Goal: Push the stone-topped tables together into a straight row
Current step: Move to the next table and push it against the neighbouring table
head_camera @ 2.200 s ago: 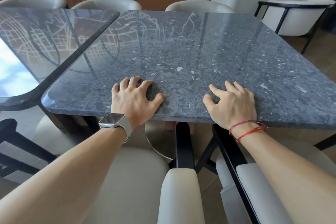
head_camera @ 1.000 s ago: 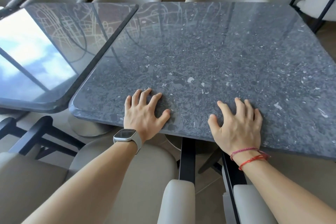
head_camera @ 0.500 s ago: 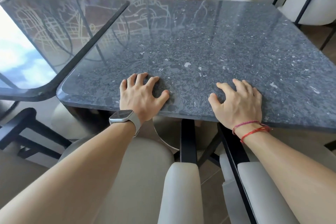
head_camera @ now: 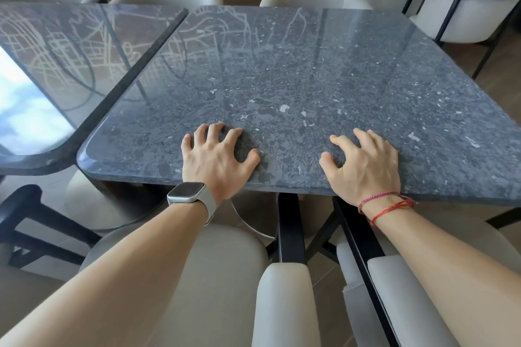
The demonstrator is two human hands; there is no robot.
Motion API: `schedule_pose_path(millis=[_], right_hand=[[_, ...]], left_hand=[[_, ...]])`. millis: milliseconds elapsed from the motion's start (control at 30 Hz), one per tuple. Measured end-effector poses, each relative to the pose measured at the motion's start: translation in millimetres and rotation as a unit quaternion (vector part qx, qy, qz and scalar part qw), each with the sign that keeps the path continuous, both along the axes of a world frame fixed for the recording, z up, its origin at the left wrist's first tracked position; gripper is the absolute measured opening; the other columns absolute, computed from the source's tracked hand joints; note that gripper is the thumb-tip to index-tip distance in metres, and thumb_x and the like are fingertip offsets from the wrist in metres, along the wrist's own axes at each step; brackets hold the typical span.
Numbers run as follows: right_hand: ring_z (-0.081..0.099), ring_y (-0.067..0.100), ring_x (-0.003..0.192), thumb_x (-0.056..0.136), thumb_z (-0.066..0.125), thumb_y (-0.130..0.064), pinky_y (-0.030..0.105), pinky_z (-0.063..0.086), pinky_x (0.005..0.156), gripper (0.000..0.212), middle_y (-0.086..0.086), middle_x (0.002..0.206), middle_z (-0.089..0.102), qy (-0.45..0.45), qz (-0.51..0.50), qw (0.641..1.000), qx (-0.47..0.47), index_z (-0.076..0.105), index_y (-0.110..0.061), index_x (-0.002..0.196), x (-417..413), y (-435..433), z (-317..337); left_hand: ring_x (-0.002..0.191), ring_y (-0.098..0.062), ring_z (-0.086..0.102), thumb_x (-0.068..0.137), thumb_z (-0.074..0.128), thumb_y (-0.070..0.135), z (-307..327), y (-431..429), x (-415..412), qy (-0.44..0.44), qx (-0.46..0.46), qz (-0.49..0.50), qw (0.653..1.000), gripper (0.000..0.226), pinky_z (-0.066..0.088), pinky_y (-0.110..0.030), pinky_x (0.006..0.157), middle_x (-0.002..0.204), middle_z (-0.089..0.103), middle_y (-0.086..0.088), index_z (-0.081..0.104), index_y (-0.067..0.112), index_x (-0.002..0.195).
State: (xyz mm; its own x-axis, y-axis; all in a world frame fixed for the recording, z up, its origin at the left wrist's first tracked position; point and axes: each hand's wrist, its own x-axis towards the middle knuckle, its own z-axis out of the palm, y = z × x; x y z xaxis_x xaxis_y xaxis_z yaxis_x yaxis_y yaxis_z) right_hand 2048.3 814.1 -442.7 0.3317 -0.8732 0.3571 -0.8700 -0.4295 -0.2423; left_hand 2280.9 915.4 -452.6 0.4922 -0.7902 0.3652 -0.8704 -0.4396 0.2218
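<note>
Both hands lie spread on the stone-topped table (head_camera: 310,70) near its near edge, the left hand (head_camera: 217,158) and right hand (head_camera: 366,169) pressing down with arched fingers and clasping nothing. This table sits just beside a second stone-topped table (head_camera: 70,65) on its left, edge along edge; whether they touch is unclear. Beige chairs (head_camera: 225,276) stand tucked beneath the near edge.

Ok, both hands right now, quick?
Left hand: open, fingers spread, pressing on the stone table.
Right hand: open, pressing it too.
</note>
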Motion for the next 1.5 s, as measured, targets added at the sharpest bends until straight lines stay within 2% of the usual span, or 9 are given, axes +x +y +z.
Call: schedule_pose_path(millis=[167,333,700,933,1200,1300,1400,1433,1500], right_hand=[[0.043,0.037,0.136,0.088,0.06,-0.047,0.057,0.03,0.113,0.042,0.017,0.141,0.056,0.003,0.0,1.0,-0.005,0.07,-0.028,0.125,-1.1,-1.0,-1.5],[0.046,0.039,0.133,0.085,0.049,-0.052,0.058,0.033,0.11,0.049,0.017,0.138,0.057,0.006,-0.002,1.0,-0.017,0.07,-0.028,0.122,-1.2,-1.8,-4.4],[0.046,0.042,0.133,0.087,0.047,-0.051,0.061,0.035,0.106,0.049,0.019,0.138,0.056,0.024,-0.001,0.999,-0.027,0.07,-0.025,0.122,-3.4,-3.2,-5.1],[0.044,0.042,0.135,0.087,0.045,-0.052,0.061,0.034,0.107,0.05,0.018,0.139,0.055,0.033,0.004,0.999,-0.016,0.069,-0.026,0.122,-4.0,-5.2,-3.9],[0.042,0.04,0.135,0.085,0.047,-0.055,0.06,0.033,0.108,0.052,0.017,0.14,0.053,0.046,0.003,0.999,0.006,0.068,-0.027,0.124,-4.4,-8.3,-1.0],[0.038,0.038,0.139,0.087,0.049,-0.055,0.059,0.029,0.112,0.052,0.016,0.145,0.05,0.054,0.001,0.998,0.037,0.066,-0.029,0.128,-4.3,-6.6,3.4],[0.027,0.036,0.146,0.093,0.052,-0.056,0.057,0.021,0.118,0.052,0.015,0.155,0.039,0.066,0.019,0.992,0.109,0.057,-0.032,0.138,-7.0,-8.1,12.7],[0.024,0.035,0.147,0.093,0.051,-0.057,0.054,0.019,0.119,0.055,0.015,0.158,0.035,0.069,0.027,0.987,0.14,0.053,-0.033,0.142,-8.8,-8.3,17.3],[0.026,0.033,0.147,0.092,0.051,-0.058,0.048,0.023,0.119,0.058,0.015,0.159,0.032,0.043,0.038,0.98,0.191,0.048,-0.034,0.145,-12.8,-3.9,28.7]], left_hand=[[0.139,-0.029,0.039,0.082,0.035,0.073,0.2,0.4,-0.5,0.002,0.002,-0.001,1.0,0.066,0.023,-0.052,0.118,0.142,0.053,0.002,0.061,0.037,0.132],[0.139,-0.029,0.039,0.083,0.036,0.072,-0.2,1.4,0.1,-0.002,0.003,-0.001,1.0,0.066,0.024,-0.053,0.118,0.143,0.053,0.001,0.062,0.036,0.132],[0.143,-0.032,0.034,0.084,0.033,0.071,11.2,4.2,-5.3,0.015,0.043,-0.002,0.999,0.072,0.02,-0.055,0.119,0.15,0.049,-0.004,0.06,0.031,0.137],[0.142,-0.036,0.038,0.085,0.039,0.067,11.9,3.9,-5.9,0.018,0.038,-0.003,0.999,0.068,0.022,-0.057,0.118,0.147,0.052,-0.008,0.063,0.027,0.134],[0.143,-0.034,0.035,0.083,0.04,0.069,8.3,1.4,-0.2,0.022,0.044,-0.005,0.999,0.068,0.021,-0.057,0.119,0.148,0.05,-0.006,0.061,0.031,0.135],[0.148,-0.031,0.026,0.083,0.036,0.072,15.0,1.9,-0.5,0.058,0.082,-0.009,0.995,0.071,0.013,-0.053,0.122,0.156,0.042,-0.003,0.053,0.036,0.141],[0.153,-0.027,0.014,0.084,0.04,0.072,29.2,5.0,2.8,0.124,0.121,-0.036,0.984,0.072,0.004,-0.049,0.124,0.163,0.031,0.001,0.044,0.04,0.148],[0.153,-0.026,0.015,0.081,0.041,0.072,36.3,7.5,4.4,0.158,0.121,-0.048,0.979,0.075,0.005,-0.048,0.124,0.162,0.032,0.002,0.044,0.039,0.149],[0.147,-0.025,0.029,0.077,0.041,0.07,53.2,17.6,1.6,0.239,0.095,-0.062,0.964,0.077,0.018,-0.047,0.121,0.156,0.042,0.004,0.046,0.039,0.147]])
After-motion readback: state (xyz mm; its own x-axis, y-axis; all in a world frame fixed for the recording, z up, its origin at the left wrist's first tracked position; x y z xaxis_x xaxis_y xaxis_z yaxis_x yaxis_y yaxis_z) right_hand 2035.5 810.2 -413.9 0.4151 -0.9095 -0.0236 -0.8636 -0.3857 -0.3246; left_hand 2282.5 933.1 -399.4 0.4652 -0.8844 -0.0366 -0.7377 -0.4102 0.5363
